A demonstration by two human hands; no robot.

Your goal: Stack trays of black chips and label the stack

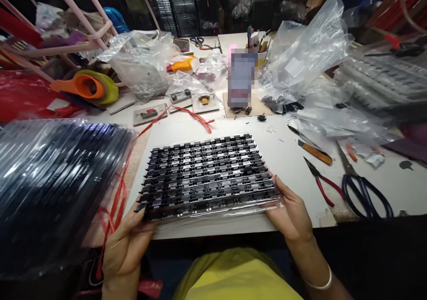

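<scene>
A clear plastic tray point(207, 175) filled with rows of small black connector-like parts is held level over the white work surface. My left hand point(128, 237) grips its near left corner, thumb on top and fingers beneath. At the near right corner my right hand point(290, 211) is closed on the same tray, its fingers partly hidden below. To the left lies a stack of similar plastic-wrapped trays point(60, 171), with red string point(118, 202) between it and my left hand.
Right of the tray lie pliers point(323, 182), scissors point(363, 188) and a cutter knife point(315, 152). Behind stand clear plastic bags point(140, 64), small blocks point(204, 103) and a blurred-out upright object point(240, 77). An orange tape dispenser-like thing point(88, 87) sits at the left.
</scene>
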